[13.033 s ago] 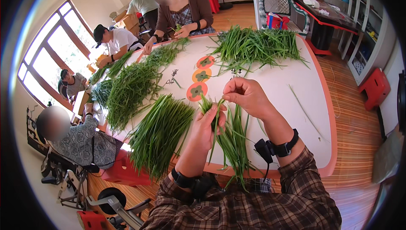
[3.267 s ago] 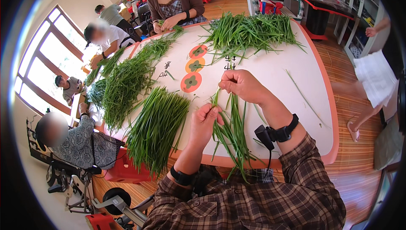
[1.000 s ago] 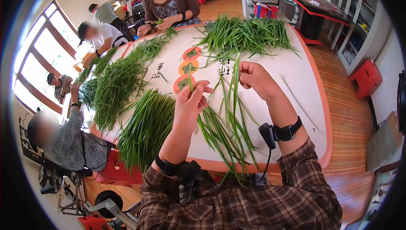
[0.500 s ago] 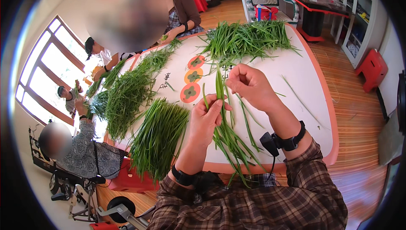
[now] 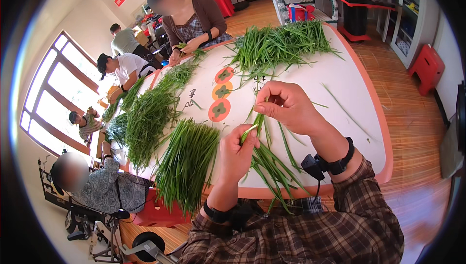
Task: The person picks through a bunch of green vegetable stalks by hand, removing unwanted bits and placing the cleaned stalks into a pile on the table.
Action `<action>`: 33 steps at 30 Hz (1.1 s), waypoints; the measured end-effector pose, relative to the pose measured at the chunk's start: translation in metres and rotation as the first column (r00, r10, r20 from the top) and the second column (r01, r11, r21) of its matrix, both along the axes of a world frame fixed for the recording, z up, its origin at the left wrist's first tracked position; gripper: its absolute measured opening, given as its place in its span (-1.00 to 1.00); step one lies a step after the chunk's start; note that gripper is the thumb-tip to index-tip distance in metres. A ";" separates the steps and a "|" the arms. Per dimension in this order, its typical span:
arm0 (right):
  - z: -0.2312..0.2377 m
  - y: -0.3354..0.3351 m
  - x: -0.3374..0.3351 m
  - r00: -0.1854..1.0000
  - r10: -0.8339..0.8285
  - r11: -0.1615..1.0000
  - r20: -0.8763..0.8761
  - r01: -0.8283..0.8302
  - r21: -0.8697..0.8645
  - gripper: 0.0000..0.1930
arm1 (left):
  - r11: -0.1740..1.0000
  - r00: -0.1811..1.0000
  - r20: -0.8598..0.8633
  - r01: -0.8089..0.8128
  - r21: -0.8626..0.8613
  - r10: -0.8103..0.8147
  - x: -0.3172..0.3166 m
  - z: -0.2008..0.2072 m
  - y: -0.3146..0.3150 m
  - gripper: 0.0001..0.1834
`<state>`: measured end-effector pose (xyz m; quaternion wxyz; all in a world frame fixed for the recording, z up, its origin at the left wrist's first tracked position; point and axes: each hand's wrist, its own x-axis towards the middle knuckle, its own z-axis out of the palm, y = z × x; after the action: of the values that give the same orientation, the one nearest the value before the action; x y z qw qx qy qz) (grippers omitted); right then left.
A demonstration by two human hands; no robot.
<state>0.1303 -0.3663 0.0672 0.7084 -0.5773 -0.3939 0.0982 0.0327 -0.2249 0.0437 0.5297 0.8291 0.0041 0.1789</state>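
Both my hands are closed on a thin bunch of green chives (image 5: 272, 167), whose long leaves hang down toward the table's near edge. My left hand (image 5: 236, 153) grips the bunch near its middle, and a pale stem end sticks out between thumb and fingers. Just above and to the right, my right hand (image 5: 287, 106) pinches the upper end with thumb and forefinger. A thick, neatly aligned pile of chives (image 5: 187, 162) lies left of my left hand. A few loose leaves (image 5: 290, 150) rest on the table right of the bunch.
The white table (image 5: 349, 137) has an orange rim and printed round fruit pictures (image 5: 220, 110). More chives (image 5: 281, 45) are heaped at the far side, with a tangled heap (image 5: 150, 118) at left. Several people work along the far and left edges. A red stool (image 5: 427, 69) stands at right.
My right hand has come lower and now pinches the bunch. The left hand has lowered slightly, and the chives' upper end has moved from above my fingers to between my hands.
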 end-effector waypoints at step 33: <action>-0.020 0.012 0.023 0.961 -0.002 0.976 -0.276 0.062 0.210 -0.85 | 0.878 0.960 -0.136 0.159 -0.452 -0.244 -0.019 -0.010 0.019 -0.76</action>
<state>0.1537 -0.3544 0.0477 0.8162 -0.4839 -0.2912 0.1221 0.0141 -0.2057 0.0332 0.7147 0.6984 0.0076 0.0376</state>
